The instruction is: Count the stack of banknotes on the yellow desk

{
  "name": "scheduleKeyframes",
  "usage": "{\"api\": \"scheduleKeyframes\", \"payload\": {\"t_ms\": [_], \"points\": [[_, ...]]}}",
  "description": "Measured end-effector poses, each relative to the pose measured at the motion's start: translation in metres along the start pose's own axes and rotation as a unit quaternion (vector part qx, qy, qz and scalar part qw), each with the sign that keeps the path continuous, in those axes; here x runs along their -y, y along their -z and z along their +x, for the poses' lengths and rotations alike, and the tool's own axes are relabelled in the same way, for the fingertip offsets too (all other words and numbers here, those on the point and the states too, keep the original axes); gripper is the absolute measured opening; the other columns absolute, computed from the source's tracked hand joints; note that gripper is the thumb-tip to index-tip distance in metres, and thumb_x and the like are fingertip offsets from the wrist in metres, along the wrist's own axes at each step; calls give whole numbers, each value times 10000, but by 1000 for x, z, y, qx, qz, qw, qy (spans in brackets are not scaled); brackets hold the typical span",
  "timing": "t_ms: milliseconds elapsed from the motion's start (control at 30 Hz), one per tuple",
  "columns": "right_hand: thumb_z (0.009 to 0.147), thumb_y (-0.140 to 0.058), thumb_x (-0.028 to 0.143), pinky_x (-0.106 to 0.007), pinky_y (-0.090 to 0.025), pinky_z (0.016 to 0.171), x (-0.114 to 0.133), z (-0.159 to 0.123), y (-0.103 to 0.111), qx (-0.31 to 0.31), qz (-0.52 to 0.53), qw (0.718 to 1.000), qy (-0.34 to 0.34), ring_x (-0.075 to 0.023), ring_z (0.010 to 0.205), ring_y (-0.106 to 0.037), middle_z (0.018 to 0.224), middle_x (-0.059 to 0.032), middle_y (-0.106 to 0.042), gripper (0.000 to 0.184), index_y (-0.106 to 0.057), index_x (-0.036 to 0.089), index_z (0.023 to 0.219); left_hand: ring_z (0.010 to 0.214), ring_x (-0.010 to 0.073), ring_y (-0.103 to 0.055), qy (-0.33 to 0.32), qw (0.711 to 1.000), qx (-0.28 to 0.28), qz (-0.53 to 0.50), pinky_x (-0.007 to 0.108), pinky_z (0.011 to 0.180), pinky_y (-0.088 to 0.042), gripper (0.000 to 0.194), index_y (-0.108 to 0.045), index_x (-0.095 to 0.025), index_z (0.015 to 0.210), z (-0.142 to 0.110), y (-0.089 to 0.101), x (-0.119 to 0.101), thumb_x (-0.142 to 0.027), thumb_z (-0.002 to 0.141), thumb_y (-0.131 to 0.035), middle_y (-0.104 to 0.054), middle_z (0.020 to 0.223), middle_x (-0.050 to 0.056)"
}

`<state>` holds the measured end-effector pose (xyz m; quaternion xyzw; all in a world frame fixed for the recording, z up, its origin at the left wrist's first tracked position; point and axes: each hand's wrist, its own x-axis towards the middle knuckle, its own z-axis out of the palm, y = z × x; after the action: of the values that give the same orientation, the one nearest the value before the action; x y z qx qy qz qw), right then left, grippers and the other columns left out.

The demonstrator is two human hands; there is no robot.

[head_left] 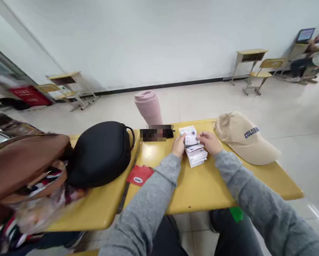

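Observation:
Between my hands is a small white printed card. My left hand pinches its left edge, and my right hand has its fingertips on the right edge. Just below the card, a fanned pile of similar white cards lies on the yellow desk. Another group of white cards sits just beyond my fingers, partly covered by the held card. The print is too small to read fully.
A pink tumbler and a black phone-like object, partly pixelated, stand at the far edge. A red pouch lies left, a beige cap right. Farther left are a black case and a brown bag.

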<state>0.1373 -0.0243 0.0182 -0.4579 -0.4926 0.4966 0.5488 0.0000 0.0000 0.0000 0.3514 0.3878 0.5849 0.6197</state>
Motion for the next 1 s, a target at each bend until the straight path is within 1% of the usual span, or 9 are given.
{"api": "scheduleKeyframes", "payload": {"t_ms": [167,400,567,700,867,1000], "points": [[628,-651,360,-237,-214,449,-3,1,1,6,-8,1000,14,-77,450,-319,477,55,-406,224,-515,185,594,684,177,-649,7,1000,-3,-1,298,700,-486,359,-669,-114,798,-2,0,-1,-434,639,-704,-712,757,71],[648,-654,462,-241,-191,432,-3,-1,0,10,-2,1000,14,-79,427,-271,445,62,-324,328,-466,204,573,723,190,-658,2,1000,-1,-9,314,733,-486,320,-669,-113,797,-1,0,1,-404,666,-690,-712,776,83],[642,-653,486,-240,-196,431,-2,-1,0,11,-7,1000,11,-79,429,-277,449,67,-327,347,-458,205,585,738,196,-659,7,1000,-6,-15,328,750,-486,315,-664,-113,793,-1,1,1,-397,661,-697,-712,796,88],[628,-659,493,-239,-197,426,-1,-1,-1,6,-4,1000,11,-75,425,-284,455,66,-358,354,-462,202,594,740,207,-660,8,1000,-7,-13,340,748,-487,322,-660,-109,793,-2,0,-1,-396,655,-702,-710,794,93],[645,-653,495,-239,-221,429,3,-2,-1,9,-7,1000,16,-75,431,-302,459,57,-390,362,-456,199,581,755,213,-664,5,1000,-3,-18,346,764,-489,316,-663,-110,817,-4,-1,-2,-381,657,-698,-711,812,93],[655,-652,493,-240,-210,423,1,-2,-1,12,-1,1000,16,-72,424,-292,453,60,-376,365,-458,197,569,737,210,-661,4,1000,-4,-12,337,740,-490,318,-663,-109,795,-3,0,-1,-394,658,-696,-710,795,92]]}}
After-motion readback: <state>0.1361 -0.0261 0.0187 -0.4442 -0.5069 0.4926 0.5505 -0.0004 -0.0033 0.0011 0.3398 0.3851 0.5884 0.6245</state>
